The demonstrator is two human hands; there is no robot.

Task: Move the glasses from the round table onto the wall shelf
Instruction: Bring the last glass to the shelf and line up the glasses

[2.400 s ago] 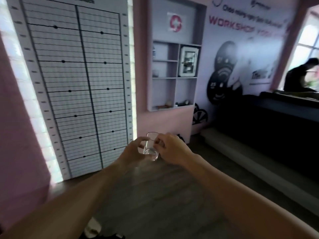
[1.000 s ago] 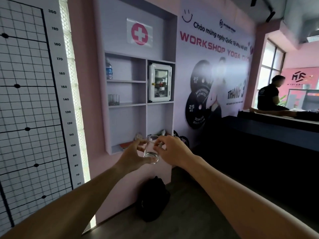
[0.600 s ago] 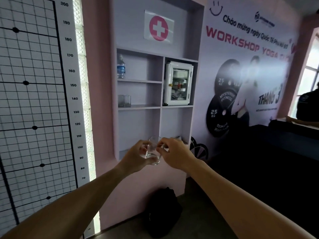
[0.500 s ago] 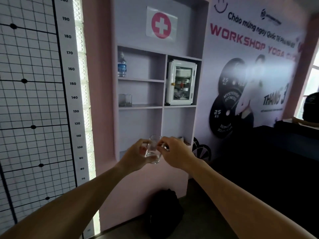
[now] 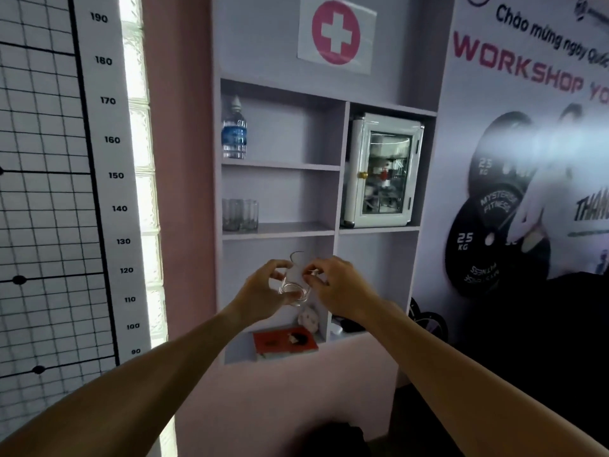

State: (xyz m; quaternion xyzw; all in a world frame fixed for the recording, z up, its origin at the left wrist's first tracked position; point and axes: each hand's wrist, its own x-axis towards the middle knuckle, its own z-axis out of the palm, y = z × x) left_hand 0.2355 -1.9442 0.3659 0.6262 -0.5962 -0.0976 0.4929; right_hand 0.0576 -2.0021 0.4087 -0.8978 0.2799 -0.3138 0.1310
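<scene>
Two hands around one clear glass (image 5: 294, 279), near the wall shelf (image 5: 280, 229).
Left hand (image 5: 260, 291) and right hand (image 5: 339, 286) pinching its sides; apparently two glasses (image 5: 240, 215) far left on the middle shelf.

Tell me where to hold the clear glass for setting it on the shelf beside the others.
Grip the glass around its lower side wall, coming from the right: the shelved glasses sit hard left, leaving free board to their right. Left hand and right hand now pinch its sides.

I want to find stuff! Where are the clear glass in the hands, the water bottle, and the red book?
clear drinking glass (image 5: 294, 281), head view, its side wall
blue-labelled plastic water bottle (image 5: 234, 135), head view, its label
flat red book (image 5: 284, 340), head view, its cover
</scene>
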